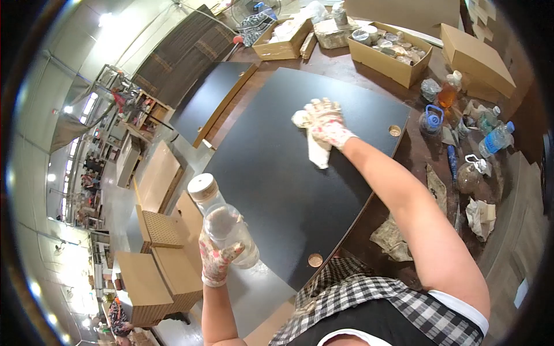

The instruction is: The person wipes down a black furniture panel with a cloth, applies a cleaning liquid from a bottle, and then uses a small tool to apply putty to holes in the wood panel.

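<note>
Left hand (217, 260): gloved, fingers wrapped around the clear bottle
Clear bottle (234, 233): in the left-hand grip, tilted, white cap pointing away from the wearer
Right hand (326, 124): gloved, laid over the white cloth; cannot tell whether its fingers pinch it
White cloth (318, 153): beneath the right hand, bunched at its left, a flap trailing toward the wearer
Dark panel (259, 167): under the right hand and cloth, right of the bottle
Blue-capped bottle (496, 140): well right of the right hand
Open carton (384, 63): beyond the right hand, holding jars
Second dark panel (210, 101): beyond the left hand
Brown board stack (173, 271): left of the left hand
</note>
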The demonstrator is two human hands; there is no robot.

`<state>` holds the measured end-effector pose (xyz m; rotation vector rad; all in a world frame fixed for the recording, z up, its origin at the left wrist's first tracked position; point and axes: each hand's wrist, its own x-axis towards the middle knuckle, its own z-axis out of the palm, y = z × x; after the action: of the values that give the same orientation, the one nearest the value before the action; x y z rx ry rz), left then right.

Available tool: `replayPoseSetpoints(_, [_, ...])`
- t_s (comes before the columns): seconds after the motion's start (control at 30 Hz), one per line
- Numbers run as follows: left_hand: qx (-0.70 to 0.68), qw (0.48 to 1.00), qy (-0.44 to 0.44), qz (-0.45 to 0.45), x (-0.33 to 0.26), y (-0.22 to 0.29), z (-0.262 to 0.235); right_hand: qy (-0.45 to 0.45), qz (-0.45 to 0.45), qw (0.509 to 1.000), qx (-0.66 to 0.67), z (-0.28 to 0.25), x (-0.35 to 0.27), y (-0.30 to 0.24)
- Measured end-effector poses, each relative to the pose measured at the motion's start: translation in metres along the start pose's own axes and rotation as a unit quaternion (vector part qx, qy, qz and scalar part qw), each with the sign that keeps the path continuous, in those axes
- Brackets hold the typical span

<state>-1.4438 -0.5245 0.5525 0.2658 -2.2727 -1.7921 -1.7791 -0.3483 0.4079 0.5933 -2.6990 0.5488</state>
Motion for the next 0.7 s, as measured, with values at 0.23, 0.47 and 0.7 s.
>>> replayPoseSetpoints(0.23, [0.016,0.998,0.064,0.015,-0.03,0.027,-0.018,0.019,-0.442,0.824,0.354,0.047,-0.139,-0.199])
replayPoseSetpoints(0.47, [0.01,0.996,0.076,0.046,-0.047,-0.004,-0.081,-0.481,-0.211,0.368,0.767,-0.075,-0.22,-0.19])
replayPoseSetpoints(0.7, [-0.005,0.996,-0.092,-0.001,-0.02,-0.038,-0.127,0.086,-0.259,0.962,-0.011,-0.113,-0.191,-0.09])
